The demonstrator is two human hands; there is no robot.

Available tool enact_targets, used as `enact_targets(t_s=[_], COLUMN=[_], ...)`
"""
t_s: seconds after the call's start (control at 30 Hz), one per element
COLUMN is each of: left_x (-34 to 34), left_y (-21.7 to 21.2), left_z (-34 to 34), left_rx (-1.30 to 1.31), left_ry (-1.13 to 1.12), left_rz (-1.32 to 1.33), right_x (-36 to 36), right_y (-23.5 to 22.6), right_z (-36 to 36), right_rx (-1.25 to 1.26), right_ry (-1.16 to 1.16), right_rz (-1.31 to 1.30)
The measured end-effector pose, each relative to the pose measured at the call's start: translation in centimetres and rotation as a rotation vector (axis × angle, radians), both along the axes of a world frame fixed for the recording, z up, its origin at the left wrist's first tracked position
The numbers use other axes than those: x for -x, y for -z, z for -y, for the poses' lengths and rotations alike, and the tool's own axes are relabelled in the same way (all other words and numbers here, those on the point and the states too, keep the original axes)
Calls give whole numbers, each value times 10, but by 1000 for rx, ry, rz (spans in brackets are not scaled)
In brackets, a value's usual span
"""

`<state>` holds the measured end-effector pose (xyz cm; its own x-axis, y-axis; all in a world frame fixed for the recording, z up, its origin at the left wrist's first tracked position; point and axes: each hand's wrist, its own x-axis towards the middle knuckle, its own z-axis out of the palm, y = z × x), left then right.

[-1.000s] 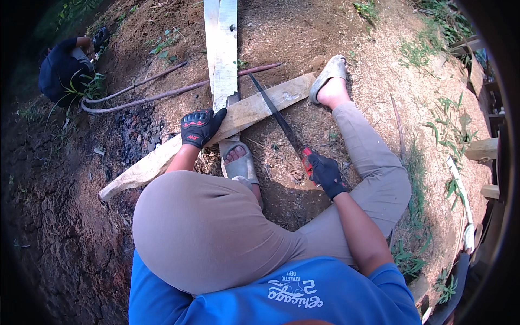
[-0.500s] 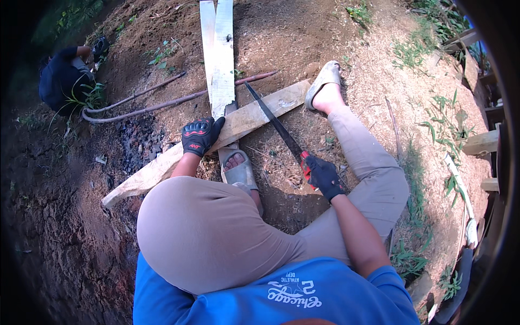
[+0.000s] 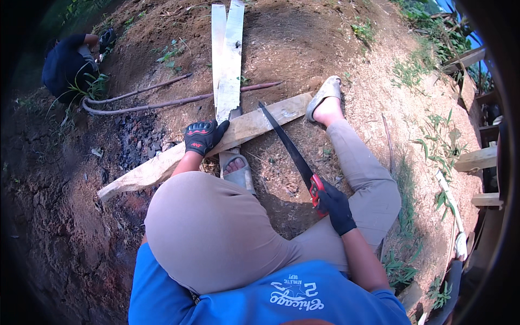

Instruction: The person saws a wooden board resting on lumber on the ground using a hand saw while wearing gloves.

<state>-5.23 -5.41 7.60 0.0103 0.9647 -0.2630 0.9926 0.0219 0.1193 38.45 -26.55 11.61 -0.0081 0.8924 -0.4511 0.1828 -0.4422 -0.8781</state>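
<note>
My left hand [image 3: 203,136], in a black glove with red trim, presses down on a long wooden plank [image 3: 252,123], its fingers bent over the wood and the thumb out to the right. The plank slants from near left up to far right, where its end lies beside my right sandal. In my gloved right hand [image 3: 335,207] is the red handle of a handsaw [image 3: 291,147]. Its dark blade points away and to the left, crossing the plank right of my left hand. Whether the teeth touch the wood I cannot tell.
Two pale boards [image 3: 229,54] reach away beyond the plank. A bent rod [image 3: 157,108] lies left of them on the soil. My left sandal [image 3: 238,172] is close under the plank. Another person [image 3: 67,67] crouches at far left. Timber beams [image 3: 476,158] jut in at right.
My right hand has drawn the saw back toward me and slightly right. My left hand stays on the plank. The whole view has shifted slightly.
</note>
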Motion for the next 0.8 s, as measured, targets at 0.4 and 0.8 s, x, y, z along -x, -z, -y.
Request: enact_targets(t_s=[0.4,0.8], left_x=[-6,21], left_y=[26,53], left_z=[-7,-10], left_rx=[-209,-194], left_ry=[81,141], left_rz=[-21,-58], right_x=[43,33], right_y=[-69,-33], right_z=[-39,-73], right_rx=[-365,-414], right_ry=[5,-193], right_rz=[372,514])
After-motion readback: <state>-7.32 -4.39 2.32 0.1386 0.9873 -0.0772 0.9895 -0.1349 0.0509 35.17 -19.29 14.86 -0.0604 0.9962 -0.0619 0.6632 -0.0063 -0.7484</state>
